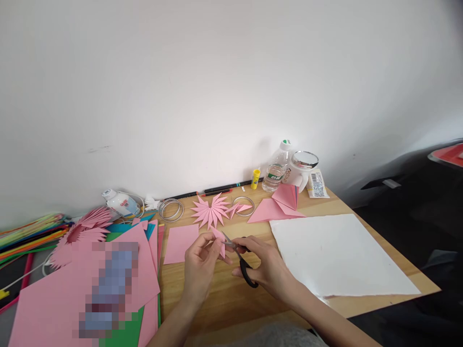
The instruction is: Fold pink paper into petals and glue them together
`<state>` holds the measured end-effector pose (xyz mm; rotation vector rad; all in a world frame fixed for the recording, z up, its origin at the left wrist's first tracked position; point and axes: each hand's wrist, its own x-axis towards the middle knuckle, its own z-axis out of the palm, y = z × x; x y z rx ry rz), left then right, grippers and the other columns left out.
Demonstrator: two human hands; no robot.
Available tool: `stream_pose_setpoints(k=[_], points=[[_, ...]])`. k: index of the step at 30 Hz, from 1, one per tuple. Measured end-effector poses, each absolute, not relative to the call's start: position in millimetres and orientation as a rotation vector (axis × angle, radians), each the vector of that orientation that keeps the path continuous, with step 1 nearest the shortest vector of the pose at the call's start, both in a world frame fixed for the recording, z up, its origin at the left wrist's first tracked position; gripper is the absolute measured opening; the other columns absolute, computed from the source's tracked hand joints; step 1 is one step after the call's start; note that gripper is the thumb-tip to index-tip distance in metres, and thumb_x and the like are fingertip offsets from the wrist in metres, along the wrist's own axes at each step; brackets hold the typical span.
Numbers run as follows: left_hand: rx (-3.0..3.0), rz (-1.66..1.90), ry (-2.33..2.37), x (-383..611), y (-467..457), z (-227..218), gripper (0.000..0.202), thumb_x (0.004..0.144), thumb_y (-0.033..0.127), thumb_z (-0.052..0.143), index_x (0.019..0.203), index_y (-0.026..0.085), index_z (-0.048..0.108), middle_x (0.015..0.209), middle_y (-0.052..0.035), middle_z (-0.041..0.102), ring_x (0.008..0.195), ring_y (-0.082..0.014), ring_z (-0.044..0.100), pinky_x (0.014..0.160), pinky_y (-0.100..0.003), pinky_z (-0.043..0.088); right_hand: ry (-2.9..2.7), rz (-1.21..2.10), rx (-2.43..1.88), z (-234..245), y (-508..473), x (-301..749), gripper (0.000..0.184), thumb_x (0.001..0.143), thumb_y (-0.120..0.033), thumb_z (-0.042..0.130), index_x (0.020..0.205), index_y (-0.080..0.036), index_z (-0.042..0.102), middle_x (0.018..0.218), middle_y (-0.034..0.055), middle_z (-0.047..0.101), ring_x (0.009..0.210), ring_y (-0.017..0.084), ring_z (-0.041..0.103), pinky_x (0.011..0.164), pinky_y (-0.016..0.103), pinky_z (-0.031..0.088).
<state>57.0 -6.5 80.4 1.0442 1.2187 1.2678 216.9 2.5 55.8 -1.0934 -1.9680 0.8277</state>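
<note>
My left hand (198, 262) pinches a small folded piece of pink paper (219, 239) above the wooden table (224, 299). My right hand (265, 267) grips black-handled scissors (241, 262), and their blades meet the pink piece at its right edge. A pink paper square (180, 243) lies just left of my left hand. Behind the hands lies a finished pink spiky paper flower (211, 211).
A large white sheet (336, 255) covers the table's right side. Stacked pink, green and blue papers (119, 270) lie at left. Along the wall stand a water bottle (276, 168), white mug (302, 169), yellow glue stick (255, 179), pens (217, 189), wire rings (171, 209) and folded pink paper (278, 206).
</note>
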Motion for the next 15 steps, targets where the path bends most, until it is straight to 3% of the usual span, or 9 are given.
stream_pose_setpoints(k=[5,10,15], points=[[1.053,1.206,1.204,57.1,-7.5,84.0,0.016,0.076,0.031,0.061,0.081,0.016,0.061,0.066,-0.0034,0.064,0.065,-0.0186,0.062,0.051,-0.026,0.05,-1.938,0.795,-1.129,54.8,0.7,212.9,0.039,0.065,-0.02,0.071,0.102,-0.021,0.06,0.075,0.0003,0.058,0.068,0.016,0.058,0.061,0.025,0.046],[1.028,1.197,1.241,58.0,-8.2,88.1,0.014,0.072,0.029,0.064,0.078,0.016,0.063,0.063,-0.0026,0.066,0.056,-0.0162,0.06,0.048,-0.025,0.049,-1.951,0.748,-1.136,57.4,-1.1,210.5,0.032,0.069,-0.022,0.068,0.101,-0.022,0.062,0.071,-0.0002,0.055,0.062,0.014,0.057,0.058,0.023,0.045],[1.05,1.185,1.217,57.3,-7.6,89.1,0.013,0.073,0.028,0.064,0.075,0.015,0.064,0.064,-0.0029,0.064,0.06,-0.016,0.06,0.049,-0.024,0.049,-1.951,0.77,-1.154,58.5,-2.3,210.6,0.035,0.067,-0.02,0.07,0.1,-0.022,0.062,0.071,-0.0007,0.055,0.064,0.014,0.056,0.059,0.023,0.044]])
